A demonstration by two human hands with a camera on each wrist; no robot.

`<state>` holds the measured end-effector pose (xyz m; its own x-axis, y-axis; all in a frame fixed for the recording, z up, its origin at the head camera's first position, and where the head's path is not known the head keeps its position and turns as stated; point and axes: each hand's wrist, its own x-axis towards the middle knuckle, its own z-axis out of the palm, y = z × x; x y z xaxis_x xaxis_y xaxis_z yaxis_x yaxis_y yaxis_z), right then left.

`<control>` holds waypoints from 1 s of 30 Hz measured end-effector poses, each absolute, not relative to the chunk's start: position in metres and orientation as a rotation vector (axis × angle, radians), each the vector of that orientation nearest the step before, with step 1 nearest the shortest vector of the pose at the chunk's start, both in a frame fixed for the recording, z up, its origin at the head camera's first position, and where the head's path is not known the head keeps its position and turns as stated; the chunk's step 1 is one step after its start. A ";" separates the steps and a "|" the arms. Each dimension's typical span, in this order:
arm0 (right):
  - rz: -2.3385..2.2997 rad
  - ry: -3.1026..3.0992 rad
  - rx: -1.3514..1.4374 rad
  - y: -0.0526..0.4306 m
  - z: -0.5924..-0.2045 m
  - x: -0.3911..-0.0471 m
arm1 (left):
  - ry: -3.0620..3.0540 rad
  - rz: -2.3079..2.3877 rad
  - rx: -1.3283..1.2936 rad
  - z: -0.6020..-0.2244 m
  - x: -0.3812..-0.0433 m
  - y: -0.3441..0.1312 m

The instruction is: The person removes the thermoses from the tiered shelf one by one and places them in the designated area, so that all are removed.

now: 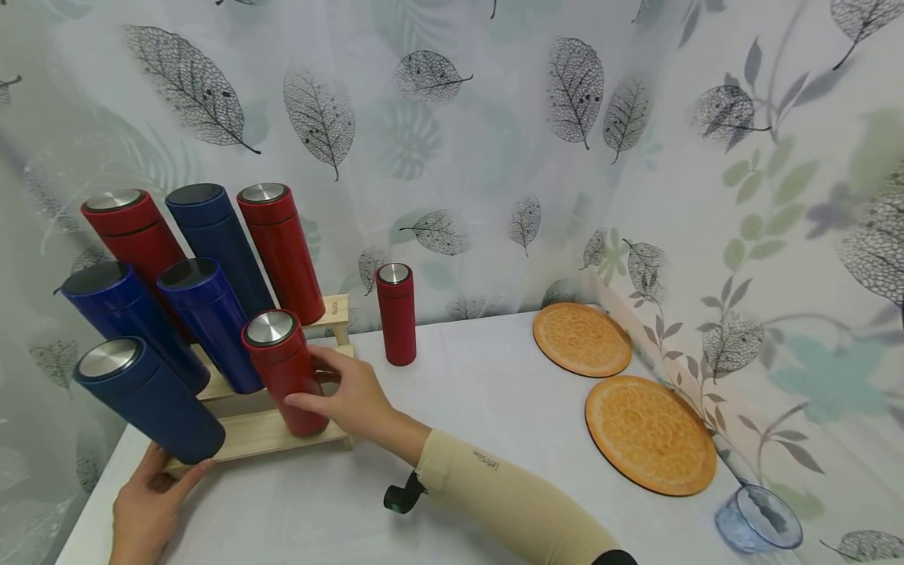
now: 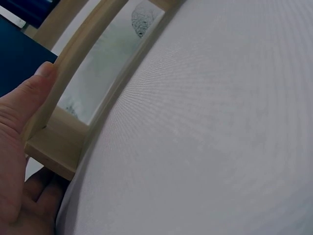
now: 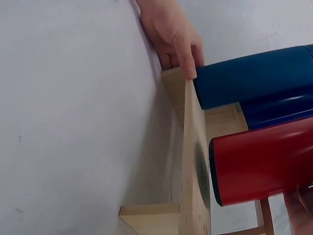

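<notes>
- Stepped pale wooden rack (image 1: 282,439) sits at the worktop's (image 1: 480,408) left, its flasks tilted back-left.
- Red cylindrical steel-capped flask (image 1: 286,369) leans in the front row; right hand (image 1: 349,396) curls around it.
- Left hand (image 1: 151,502) grips the rack's front-left corner, thumb on the rail.

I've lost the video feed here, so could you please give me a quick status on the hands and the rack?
Right hand grips front red flask on wooden rack. Left hand holds rack's front corner. Nothing in the way.
</notes>
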<state>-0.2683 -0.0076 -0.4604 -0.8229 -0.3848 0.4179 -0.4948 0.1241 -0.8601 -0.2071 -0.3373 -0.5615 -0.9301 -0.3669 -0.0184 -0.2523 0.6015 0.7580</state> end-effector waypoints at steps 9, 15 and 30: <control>1.817 -2.275 0.891 -0.001 -0.461 -0.270 | -2.692 -1.217 0.508 -0.560 -0.207 -0.338; 1.834 -2.264 0.874 0.004 -0.460 -0.270 | -2.692 -1.208 0.518 -0.559 -0.206 -0.338; 1.813 -2.211 0.873 0.020 -0.462 -0.270 | -2.676 -1.237 0.503 -0.561 -0.207 -0.339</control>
<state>-0.2704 0.0200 -0.4616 -0.8190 -0.3381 0.4637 -0.5209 0.0991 -0.8478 -0.2071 -0.3388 -0.5609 -0.9324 -0.3613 -0.0036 -0.2369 0.6039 0.7611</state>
